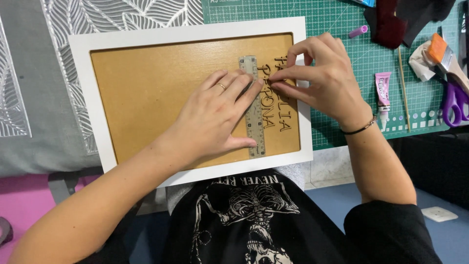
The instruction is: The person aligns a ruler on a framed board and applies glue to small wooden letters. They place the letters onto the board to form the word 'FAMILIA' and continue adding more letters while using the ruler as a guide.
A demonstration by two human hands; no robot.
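Now | left hand (pixel 215 115) flat on ruler (pixel 254 107) | right hand (pixel 325 73) pinching cutout letters (pixel 278 93) | inside white frame (pixel 190 29)

A white picture frame (pixel 190 34) with a brown board backing (pixel 146 93) lies flat, its lower edge overhanging the bench toward the person's lap. A small clear ruler (pixel 254 117) rests on the board's right part, running from the far side toward the near edge, pinned under the left hand (pixel 215 117). Just beside the ruler, thin cut-out wooden letters (pixel 276 115) sit in two rows along it, with the right hand (pixel 327 78) pinching one at the far end.
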